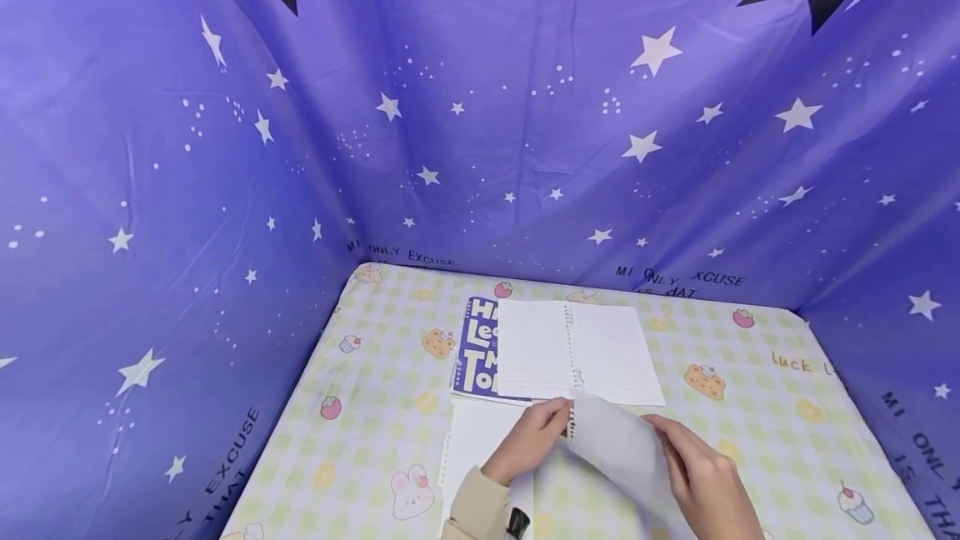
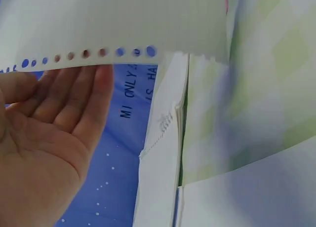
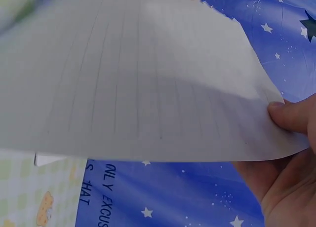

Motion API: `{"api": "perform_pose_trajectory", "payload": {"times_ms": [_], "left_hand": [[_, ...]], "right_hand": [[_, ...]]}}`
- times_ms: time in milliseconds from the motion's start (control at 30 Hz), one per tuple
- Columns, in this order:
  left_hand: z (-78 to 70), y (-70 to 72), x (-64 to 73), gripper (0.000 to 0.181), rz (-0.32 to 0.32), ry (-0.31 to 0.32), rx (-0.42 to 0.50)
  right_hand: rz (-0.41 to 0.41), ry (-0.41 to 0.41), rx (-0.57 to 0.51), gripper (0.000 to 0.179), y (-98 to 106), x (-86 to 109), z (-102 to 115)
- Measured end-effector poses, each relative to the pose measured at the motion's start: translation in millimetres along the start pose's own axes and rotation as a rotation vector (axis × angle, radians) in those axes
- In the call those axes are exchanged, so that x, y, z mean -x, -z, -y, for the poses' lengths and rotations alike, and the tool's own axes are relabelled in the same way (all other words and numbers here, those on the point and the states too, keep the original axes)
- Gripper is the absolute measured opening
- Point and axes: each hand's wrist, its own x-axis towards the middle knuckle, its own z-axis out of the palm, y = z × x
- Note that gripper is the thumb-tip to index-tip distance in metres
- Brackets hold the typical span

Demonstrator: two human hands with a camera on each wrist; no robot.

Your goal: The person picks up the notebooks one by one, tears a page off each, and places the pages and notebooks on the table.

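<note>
A loose lined sheet (image 1: 615,444) with punched holes is lifted above the table between both hands. My left hand (image 1: 528,444) touches its holed edge; in the left wrist view the fingers (image 2: 74,103) lie straight behind the sheet (image 2: 113,24), and no thumb shows on top. My right hand (image 1: 705,482) pinches the opposite corner; in the right wrist view the thumb (image 3: 291,116) presses on the sheet (image 3: 148,89). Just beyond the hands an open ring notebook (image 1: 573,352) lies flat on a purple-covered notebook (image 1: 474,348).
Another loose lined sheet (image 1: 476,440) lies on the table under my left forearm. The table has a yellow-green checked cloth (image 1: 375,407) with cartoon prints. A purple starred curtain (image 1: 480,148) closes off the back and both sides.
</note>
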Motion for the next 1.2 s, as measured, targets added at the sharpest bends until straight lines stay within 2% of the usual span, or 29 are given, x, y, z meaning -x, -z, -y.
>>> {"api": "perform_pose_trajectory", "payload": {"times_ms": [133, 267, 367, 633, 733, 800, 1000, 1200], "left_hand": [[0.1, -3.4, 12.8, 0.037, -0.008, -0.005, 0.081], [-1.6, -7.2, 20.7, 0.024, -0.001, -0.006, 0.087], [-1.8, -9.9, 23.2, 0.019, -0.013, 0.014, 0.070], [2.7, -13.3, 22.5, 0.013, -0.159, 0.048, 0.088], [3.8, -13.6, 21.5, 0.013, -0.198, 0.052, 0.091], [4.1, -13.4, 21.2, 0.014, -0.210, 0.048, 0.091], [8.5, -15.9, 20.5, 0.012, -0.204, 0.097, 0.050], [15.6, -20.4, 24.0, 0.008, -0.180, 0.135, -0.017]], "right_hand": [[-0.025, -0.026, -0.011, 0.041, 2.0, -4.1, -3.5], [-0.051, -0.048, -0.018, 0.035, 0.9, -5.6, -7.4], [-0.041, -0.088, -0.035, 0.031, -0.3, -4.7, -7.9], [0.063, -0.302, -0.138, 0.055, -5.5, -0.5, -14.6], [0.068, -0.348, -0.160, 0.054, -10.2, 2.8, -20.9], [0.073, -0.367, -0.165, 0.046, -12.9, 4.3, -24.4], [0.096, -0.429, -0.112, 0.021, -19.4, 4.5, -30.9], [0.123, -0.443, -0.083, 0.021, -28.5, 9.9, -38.8]]}}
